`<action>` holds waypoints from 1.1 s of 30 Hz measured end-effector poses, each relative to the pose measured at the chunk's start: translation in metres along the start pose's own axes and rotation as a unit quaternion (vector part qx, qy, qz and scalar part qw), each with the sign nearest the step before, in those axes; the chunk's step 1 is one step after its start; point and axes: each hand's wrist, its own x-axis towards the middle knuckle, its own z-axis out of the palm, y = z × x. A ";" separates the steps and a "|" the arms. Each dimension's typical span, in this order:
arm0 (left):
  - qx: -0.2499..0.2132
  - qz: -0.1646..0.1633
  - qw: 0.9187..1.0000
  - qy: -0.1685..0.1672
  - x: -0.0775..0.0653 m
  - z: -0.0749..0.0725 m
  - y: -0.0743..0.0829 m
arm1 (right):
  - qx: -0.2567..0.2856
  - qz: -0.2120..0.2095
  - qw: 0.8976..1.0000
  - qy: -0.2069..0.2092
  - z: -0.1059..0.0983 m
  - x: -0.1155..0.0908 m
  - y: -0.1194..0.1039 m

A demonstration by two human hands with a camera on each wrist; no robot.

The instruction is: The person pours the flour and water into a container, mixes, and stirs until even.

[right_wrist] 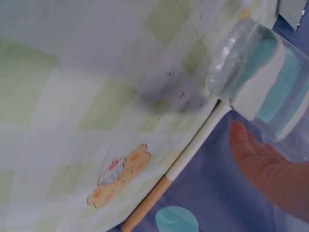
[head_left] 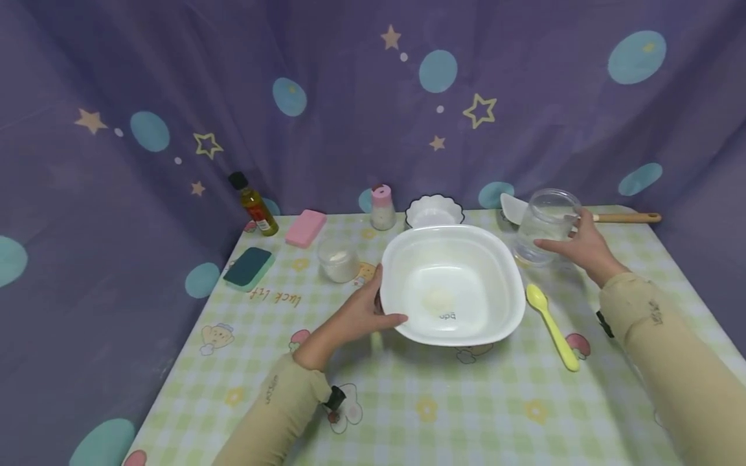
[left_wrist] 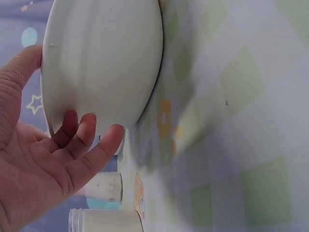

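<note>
A white basin (head_left: 454,285) stands in the middle of the table, with a pale cream patch (head_left: 438,301) on its floor. My left hand (head_left: 358,310) holds it by the left side, thumb at the rim and fingers against the outer wall; the left wrist view shows those fingers (left_wrist: 87,130) bent under the rim. To the basin's right, my right hand (head_left: 585,246) grips a clear, open-topped jar (head_left: 542,233) from its right side. In the right wrist view the jar (right_wrist: 260,77) is see-through, and most of the gripping fingers are hidden behind it.
A yellow spoon (head_left: 553,330) lies right of the basin. Behind the jar is a white spatula with a wooden handle (head_left: 629,218). Along the back and left stand a scalloped bowl (head_left: 434,210), pink-topped shaker (head_left: 382,210), jar of white powder (head_left: 338,262), pink sponge (head_left: 305,228), green sponge (head_left: 249,268) and oil bottle (head_left: 256,207).
</note>
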 end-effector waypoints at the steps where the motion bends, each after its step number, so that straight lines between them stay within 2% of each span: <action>1: 0.002 -0.003 1.000 0.001 0.000 0.000 0.000 | 0.003 -0.003 1.000 0.005 0.001 0.002 0.001; 4: 0.008 -0.006 1.000 0.005 0.001 0.001 -0.001 | 0.024 -0.018 0.999 0.019 0.004 0.006 0.005; 8: 0.004 0.008 1.000 0.008 0.002 0.002 -0.001 | 0.041 -0.028 0.998 0.033 0.008 0.011 0.010; 13: -0.001 0.014 1.000 0.005 0.002 0.002 -0.001 | 0.036 -0.033 0.997 0.057 0.012 0.011 0.012; 24: 0.014 -0.009 1.000 0.005 0.000 0.000 0.000 | 0.006 -0.027 0.996 0.088 0.017 0.013 0.010; 33: 0.016 -0.028 0.999 0.009 -0.002 0.000 0.001 | -0.002 -0.025 0.995 0.094 0.019 0.007 0.012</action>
